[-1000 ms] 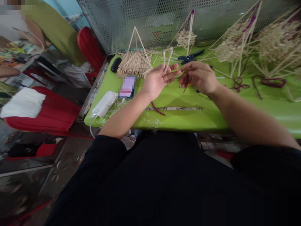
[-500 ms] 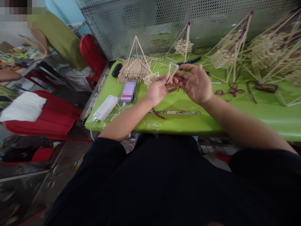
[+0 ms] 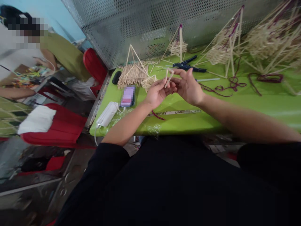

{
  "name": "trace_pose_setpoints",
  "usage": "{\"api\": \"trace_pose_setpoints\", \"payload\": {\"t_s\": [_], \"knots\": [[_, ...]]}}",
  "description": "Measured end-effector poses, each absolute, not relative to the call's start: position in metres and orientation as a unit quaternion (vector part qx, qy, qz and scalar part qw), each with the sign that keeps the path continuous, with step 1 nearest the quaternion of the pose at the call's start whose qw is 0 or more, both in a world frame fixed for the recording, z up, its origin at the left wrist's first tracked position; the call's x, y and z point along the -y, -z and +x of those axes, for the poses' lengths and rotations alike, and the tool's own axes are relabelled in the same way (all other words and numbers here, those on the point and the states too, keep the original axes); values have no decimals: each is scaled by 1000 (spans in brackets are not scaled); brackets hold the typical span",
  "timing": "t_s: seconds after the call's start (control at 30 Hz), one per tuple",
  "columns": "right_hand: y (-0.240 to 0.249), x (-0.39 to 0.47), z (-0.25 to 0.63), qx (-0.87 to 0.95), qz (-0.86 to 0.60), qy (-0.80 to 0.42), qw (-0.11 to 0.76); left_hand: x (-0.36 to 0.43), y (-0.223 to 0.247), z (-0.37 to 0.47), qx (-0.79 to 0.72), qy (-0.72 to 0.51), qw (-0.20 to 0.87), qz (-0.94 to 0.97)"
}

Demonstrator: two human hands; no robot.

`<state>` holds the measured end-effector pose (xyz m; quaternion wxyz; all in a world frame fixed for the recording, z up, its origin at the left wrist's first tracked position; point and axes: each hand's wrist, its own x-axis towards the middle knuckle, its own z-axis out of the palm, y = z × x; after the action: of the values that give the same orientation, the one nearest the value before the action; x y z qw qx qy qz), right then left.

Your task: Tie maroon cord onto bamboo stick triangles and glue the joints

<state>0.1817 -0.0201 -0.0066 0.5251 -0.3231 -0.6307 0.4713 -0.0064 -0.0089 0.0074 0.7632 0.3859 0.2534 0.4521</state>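
A small frame of joined wooden sticks [image 3: 167,82] is pinched between the thumb and fingers of my left hand [image 3: 156,94], above the green table. My right hand [image 3: 189,89] is beside it, palm turned inward and thumb raised. Its index fingertip reaches the frame's upper corner, and its lower fingers meet those of my left hand. Behind the hands lie a pile of cut sticks [image 3: 133,75], a small stick piece [image 3: 148,82] and dark-handled pliers [image 3: 188,66]. A thin pale rod [image 3: 209,79] is just right of my right hand.
Stick pyramids with purple cord [image 3: 180,47] stand along the perforated metal panel [image 3: 141,28]. Purple cord [image 3: 265,77] lies at right. A phone [image 3: 127,95] and white power bank [image 3: 107,114] are at left. Red chairs [image 3: 61,125] and another person [image 3: 63,56] are beyond the green table [image 3: 225,113].
The view has shifted, with the surroundings at left showing further right. My right hand has drawn in closer around the stick frame, and the pliers show more fully. My left hand keeps its pinch.
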Motion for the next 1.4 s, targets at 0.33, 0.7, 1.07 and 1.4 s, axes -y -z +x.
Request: {"api": "trace_pose_setpoints", "payload": {"t_s": [0.33, 0.7, 1.07, 1.4], "knots": [[-11, 24, 210, 711, -421, -176, 535, 10, -19, -17, -226, -477, 756, 387], [-9, -1, 225, 666, -375, -385, 517, 6, -29, -25, -234, -505, 755, 347], [-21, 13, 220, 681, -418, -355, 485, 6, -28, -27, -231, -502, 758, 347], [-18, 6, 230, 677, -410, -353, 499, 9, -35, -27, -256, -506, 757, 323]]}}
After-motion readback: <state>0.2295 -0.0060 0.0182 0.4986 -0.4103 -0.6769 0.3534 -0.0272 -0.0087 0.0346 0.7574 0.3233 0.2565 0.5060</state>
